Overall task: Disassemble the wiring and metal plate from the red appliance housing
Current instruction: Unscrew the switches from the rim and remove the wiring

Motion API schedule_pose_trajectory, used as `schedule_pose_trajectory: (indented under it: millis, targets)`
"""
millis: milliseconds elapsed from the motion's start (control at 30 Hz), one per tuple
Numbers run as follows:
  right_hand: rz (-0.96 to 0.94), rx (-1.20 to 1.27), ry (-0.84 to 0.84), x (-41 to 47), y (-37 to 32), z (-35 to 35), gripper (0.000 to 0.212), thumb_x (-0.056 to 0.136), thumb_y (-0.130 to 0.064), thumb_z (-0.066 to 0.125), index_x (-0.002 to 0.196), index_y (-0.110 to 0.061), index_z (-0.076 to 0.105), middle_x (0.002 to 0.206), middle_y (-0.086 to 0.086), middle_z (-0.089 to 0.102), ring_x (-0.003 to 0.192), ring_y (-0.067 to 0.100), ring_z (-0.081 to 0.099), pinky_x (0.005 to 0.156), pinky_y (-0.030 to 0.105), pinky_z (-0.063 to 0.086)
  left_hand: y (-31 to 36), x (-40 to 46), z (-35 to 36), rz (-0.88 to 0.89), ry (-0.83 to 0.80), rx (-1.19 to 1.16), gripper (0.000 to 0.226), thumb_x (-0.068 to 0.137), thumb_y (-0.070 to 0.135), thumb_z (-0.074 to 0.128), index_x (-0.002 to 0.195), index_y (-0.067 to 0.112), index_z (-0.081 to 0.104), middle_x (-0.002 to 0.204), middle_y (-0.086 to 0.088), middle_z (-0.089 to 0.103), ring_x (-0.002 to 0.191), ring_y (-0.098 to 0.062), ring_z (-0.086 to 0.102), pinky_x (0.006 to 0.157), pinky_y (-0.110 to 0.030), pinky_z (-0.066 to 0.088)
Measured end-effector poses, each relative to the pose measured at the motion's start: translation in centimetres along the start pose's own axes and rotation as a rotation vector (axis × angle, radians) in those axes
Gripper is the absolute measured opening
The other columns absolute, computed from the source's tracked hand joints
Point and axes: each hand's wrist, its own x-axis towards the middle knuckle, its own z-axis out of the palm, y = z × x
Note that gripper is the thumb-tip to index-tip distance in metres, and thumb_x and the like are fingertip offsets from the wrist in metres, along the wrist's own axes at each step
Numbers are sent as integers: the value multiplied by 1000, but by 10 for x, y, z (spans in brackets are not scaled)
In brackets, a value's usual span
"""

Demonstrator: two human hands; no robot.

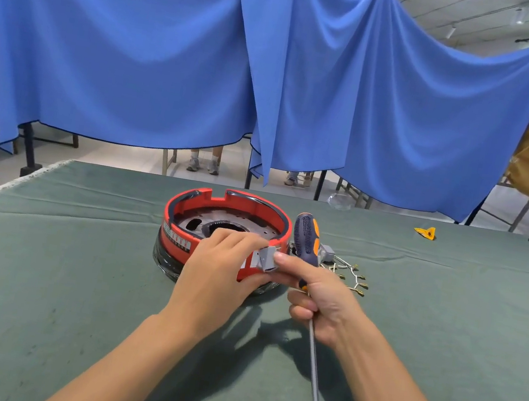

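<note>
Pinching a small grey plastic connector block at the near rim of the round red plastic appliance housing, the left hand curls its fingers over that rim, while the right hand touches the block with thumb and forefinger and grips a long screwdriver with a dark blue and orange handle (handle up, shaft toward the camera). Inside the housing lies a perforated grey metal plate. White wires with brass terminals lie just right, on the green cloth-covered table.
</note>
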Motion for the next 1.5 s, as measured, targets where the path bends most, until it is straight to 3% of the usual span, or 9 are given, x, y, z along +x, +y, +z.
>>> schedule_pose_trajectory:
  millis: [200, 333, 467, 700, 900, 1067, 1200, 1367, 1500]
  targets:
    - [-73, 73, 379, 24, 1, -29, 17, 80, -20, 73, 87, -12, 60, 65, 5, 64, 26, 2, 17, 30, 10, 15, -18, 3, -6, -138, -29, 73, 46, 74, 12, 69, 119, 15, 60, 119, 2, 60, 114, -19, 48, 98, -28, 33]
    - [3, 246, 552, 42, 4, -55, 24, 82, -18, 72, 74, -14, 49, 63, 0, 45, 23, 2, 20, 29, 9, 16, -34, 8, -16, -260, -87, 136, 37, 72, 17, 58, 107, 13, 65, 113, 0, 62, 111, -22, 50, 98, -32, 34]
    - [-16, 299, 679, 53, -6, -68, 25, 83, -15, 71, 69, -14, 50, 62, 0, 48, 22, 3, 21, 29, 9, 16, -44, 12, -24, -331, -224, 202, 38, 72, 24, 53, 108, 17, 64, 112, 2, 62, 112, -22, 49, 100, -37, 35]
    - [-51, 203, 661, 60, -5, -60, 10, 88, -11, 63, 83, -7, 55, 77, 11, 66, 22, 4, 21, 31, 10, 18, -49, 12, -30, -344, -238, 122, 32, 77, 15, 65, 108, 26, 68, 104, 9, 64, 106, -16, 47, 94, -37, 39]
    - [-146, 104, 615, 48, -18, -51, 21, 85, -17, 60, 67, -11, 53, 48, 3, 59, 26, 8, 25, 34, 15, 23, -37, 5, -17, -288, -155, 117, 29, 78, 16, 71, 105, 25, 68, 101, 12, 65, 103, -16, 50, 95, -39, 38]
    - [-416, -290, 618, 30, -33, -27, 34, 83, -40, 54, 63, -14, 55, 43, 0, 60, 46, 21, 50, 49, 31, 39, -23, -7, -3, -202, -73, 209, 31, 73, 9, 75, 102, 17, 70, 101, -2, 66, 100, -30, 57, 93, -47, 40]
    - [-574, -754, 728, 6, -42, -11, 51, 73, -62, 43, 57, -16, 58, 54, -3, 60, 59, 20, 56, 52, 27, 35, -17, -13, 4, -179, -36, 286, 42, 64, 2, 77, 104, 12, 70, 103, -12, 64, 101, -38, 58, 88, -52, 46]
    - [-746, -934, 506, -19, -56, 17, 31, 76, -46, 61, 51, -29, 52, 41, -10, 45, 45, 11, 38, 46, 29, 31, -17, -18, 6, -195, -49, 253, 46, 70, 11, 73, 115, 12, 64, 113, -9, 62, 111, -35, 54, 91, -50, 45]
    - [-1007, -997, 488, -33, -68, 39, 39, 75, -33, 61, 47, -17, 39, 43, -6, 45, 48, 15, 36, 43, 20, 31, -19, -23, 7, -234, -87, 225, 51, 84, 33, 63, 132, 19, 52, 136, -2, 50, 132, -25, 37, 108, -46, 31]
